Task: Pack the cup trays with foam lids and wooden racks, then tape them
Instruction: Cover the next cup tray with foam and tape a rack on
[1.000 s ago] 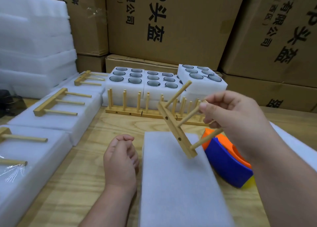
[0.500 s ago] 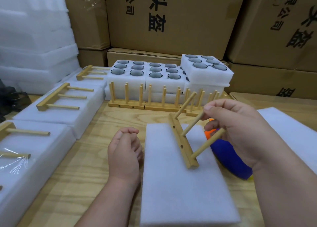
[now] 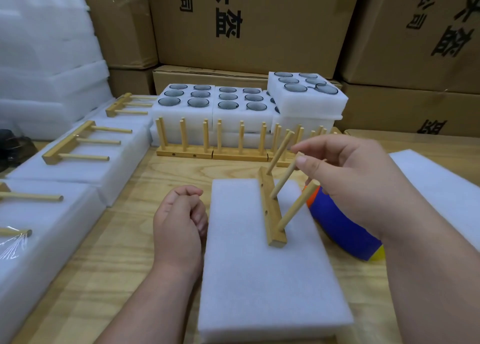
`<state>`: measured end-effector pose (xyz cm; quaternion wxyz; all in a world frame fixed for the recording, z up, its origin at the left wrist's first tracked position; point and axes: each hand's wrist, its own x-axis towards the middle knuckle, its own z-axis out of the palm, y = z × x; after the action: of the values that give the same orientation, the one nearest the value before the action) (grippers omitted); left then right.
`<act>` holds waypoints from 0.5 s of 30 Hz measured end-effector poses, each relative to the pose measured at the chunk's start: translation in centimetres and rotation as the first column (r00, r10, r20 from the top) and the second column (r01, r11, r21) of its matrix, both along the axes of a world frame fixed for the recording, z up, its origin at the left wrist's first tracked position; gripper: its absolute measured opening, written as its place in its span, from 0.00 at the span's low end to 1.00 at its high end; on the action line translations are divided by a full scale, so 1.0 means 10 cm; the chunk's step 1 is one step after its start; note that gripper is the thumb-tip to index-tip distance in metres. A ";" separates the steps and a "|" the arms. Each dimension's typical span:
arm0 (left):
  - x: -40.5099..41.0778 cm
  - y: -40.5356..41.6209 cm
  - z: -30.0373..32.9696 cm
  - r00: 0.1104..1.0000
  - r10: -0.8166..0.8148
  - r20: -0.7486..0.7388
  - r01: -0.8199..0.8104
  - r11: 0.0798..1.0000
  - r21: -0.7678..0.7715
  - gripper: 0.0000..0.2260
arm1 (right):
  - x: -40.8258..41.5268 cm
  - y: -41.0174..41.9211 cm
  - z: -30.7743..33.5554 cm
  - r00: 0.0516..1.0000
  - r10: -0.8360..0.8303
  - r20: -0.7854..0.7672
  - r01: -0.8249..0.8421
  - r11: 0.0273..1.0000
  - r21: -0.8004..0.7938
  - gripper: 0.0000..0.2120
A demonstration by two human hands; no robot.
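Observation:
A white foam lid [image 3: 259, 278] lies flat on the wooden table in front of me. A wooden rack [image 3: 272, 208] with three pegs stands tilted on it, its base bar on the foam and its pegs slanting up to the right. My right hand [image 3: 355, 185] pinches the middle peg near its tip. My left hand [image 3: 179, 224] rests on the table against the lid's left edge, its fingers curled and holding nothing. Foam cup trays [image 3: 215, 115] with glass cups stand at the back.
A row of upright wooden racks [image 3: 213, 154] stands before the cup trays. Packed foam trays [image 3: 85, 167] with racks lying on top line the left. A blue and orange tape dispenser [image 3: 342, 226] lies right of the lid, another foam sheet [image 3: 441, 187] beyond. Cardboard boxes [image 3: 246, 24] wall the back.
My right hand has lowered the rack from the air onto the foam lid, and its base bar now rests there. My left hand has stayed put.

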<state>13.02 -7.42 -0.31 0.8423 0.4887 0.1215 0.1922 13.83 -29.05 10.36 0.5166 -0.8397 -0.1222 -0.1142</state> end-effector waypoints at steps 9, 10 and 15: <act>-0.01 0.01 0.01 1.000 -0.013 -0.004 0.013 1.000 0.000 0.05 | -0.08 0.04 0.10 0.983 -0.077 0.167 0.087 0.995 -0.054 0.07; -0.01 0.01 0.01 1.000 -0.013 -0.007 0.013 1.000 0.005 0.06 | -0.10 0.04 0.11 0.977 -0.096 0.190 0.108 0.993 -0.053 0.07; -0.01 0.01 0.02 1.000 -0.019 -0.010 0.019 1.000 0.014 0.08 | -0.15 0.03 0.15 0.907 -0.194 0.374 0.303 0.917 -0.259 0.05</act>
<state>12.93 -7.36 -0.14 0.8401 0.4964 0.1196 0.1828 12.34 -28.71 11.88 0.3299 -0.8865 -0.1169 -0.3028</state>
